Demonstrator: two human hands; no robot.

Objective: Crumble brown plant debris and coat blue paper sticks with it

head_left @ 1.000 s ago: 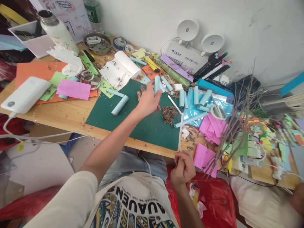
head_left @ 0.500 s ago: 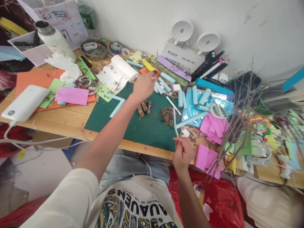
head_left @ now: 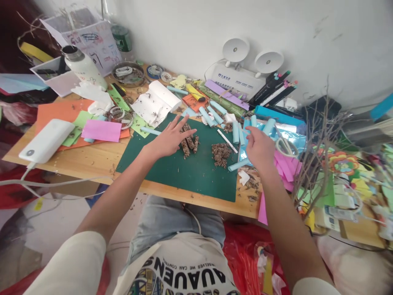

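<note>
My left hand (head_left: 170, 137) lies with its fingers spread over the left part of the green cutting mat (head_left: 196, 180), holding nothing. Its fingertips are beside several brown, crumb-covered sticks (head_left: 188, 143). My right hand (head_left: 260, 150) is over the mat's right side, index finger forward and the others partly curled. Its fingertips are close to several light-blue paper rolls (head_left: 236, 132); contact cannot be made out. A brown crumbly clump (head_left: 220, 155) sits on the mat between my hands, near a thin white stick (head_left: 227, 141).
Scissors (head_left: 286, 146), pink paper (head_left: 288, 172) and upright bare twigs (head_left: 316, 164) crowd the right. At the back stand a twin-headed lamp (head_left: 238, 80) and a yellow tube (head_left: 195, 93). A white power bank (head_left: 46, 140), orange paper (head_left: 57, 112) and open bottle (head_left: 84, 67) occupy the left.
My left hand has drawn back from the yellow tube and spread its fingers. My right hand has moved forward from the mat's front edge toward the blue rolls; the pale strip by it is gone from view.
</note>
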